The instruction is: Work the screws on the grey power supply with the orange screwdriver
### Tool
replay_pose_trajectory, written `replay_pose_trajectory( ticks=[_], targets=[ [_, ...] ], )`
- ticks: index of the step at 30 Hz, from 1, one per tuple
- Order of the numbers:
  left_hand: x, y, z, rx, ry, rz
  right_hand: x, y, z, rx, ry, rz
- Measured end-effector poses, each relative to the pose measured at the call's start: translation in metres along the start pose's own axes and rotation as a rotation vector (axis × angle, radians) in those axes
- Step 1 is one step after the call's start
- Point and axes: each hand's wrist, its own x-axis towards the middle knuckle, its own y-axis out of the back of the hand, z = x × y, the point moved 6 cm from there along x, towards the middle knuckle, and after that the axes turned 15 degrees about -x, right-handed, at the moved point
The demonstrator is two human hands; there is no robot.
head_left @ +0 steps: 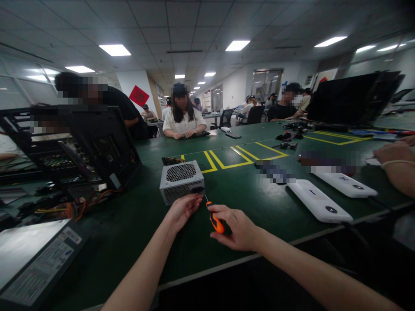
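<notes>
A grey metal computer power supply (178,186) with a perforated vent on top sits on the green table, its black socket facing right. My left hand (185,211) is at its lower right corner, fingertips bent together beside the socket. Whatever those fingers pinch, if anything, is hidden. In my right hand (238,228) is a screwdriver (216,222) with an orange and black handle, closed between thumb and fingers. Its thin shaft points up and left, with the tip by the power supply's right edge, close to my left fingertips. Contact at the tip cannot be made out.
An open black computer case (106,147) stands at left, with loose coloured cables (76,209) before it. A labelled metal panel (39,263) lies near left. White devices (319,201) lie at right beside another person's hand (397,162). Yellow tape (238,165) marks the green table (246,190).
</notes>
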Motion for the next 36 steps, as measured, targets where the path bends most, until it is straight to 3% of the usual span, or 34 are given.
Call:
replay_pose_trajectory(
  ticks=[5, 10, 14, 16, 20, 22, 24, 26, 29, 36],
  targets=[
    [0.000, -0.001, 0.000, 0.010, -0.001, -0.005, 0.002, 0.000, -0.006, -0.070, 0.090, -0.050],
    [0.001, -0.001, -0.001, 0.012, -0.003, -0.010, 0.000, 0.000, -0.002, -0.066, 0.043, 0.032],
    [-0.002, -0.003, 0.001, 0.163, -0.039, 0.018, 0.001, -0.002, -0.002, -0.036, 0.027, -0.016],
    [-0.007, -0.003, 0.013, 0.390, -0.186, 0.078, 0.002, -0.002, -0.003, -0.039, 0.049, -0.059],
    [-0.039, -0.008, 0.063, 0.833, -0.921, 0.363, 0.002, -0.002, -0.003, -0.078, 0.061, -0.087],
    [-0.049, -0.001, 0.077, 0.879, -1.097, 0.542, 0.001, -0.003, -0.003, -0.088, 0.058, -0.091],
    [-0.039, 0.012, 0.081, 0.805, -1.000, 0.567, 0.000, -0.004, -0.003, -0.092, 0.056, -0.095],
    [-0.025, 0.025, 0.080, 0.695, -0.865, 0.491, -0.001, -0.004, -0.003, -0.101, 0.048, -0.091],
    [-0.016, 0.033, 0.079, 0.628, -0.807, 0.389, -0.002, -0.003, -0.003, -0.132, 0.043, -0.089],
    [-0.025, 0.016, 0.070, 0.735, -0.800, 0.261, -0.017, 0.006, 0.006, -0.208, -0.009, -0.117]
  ],
)
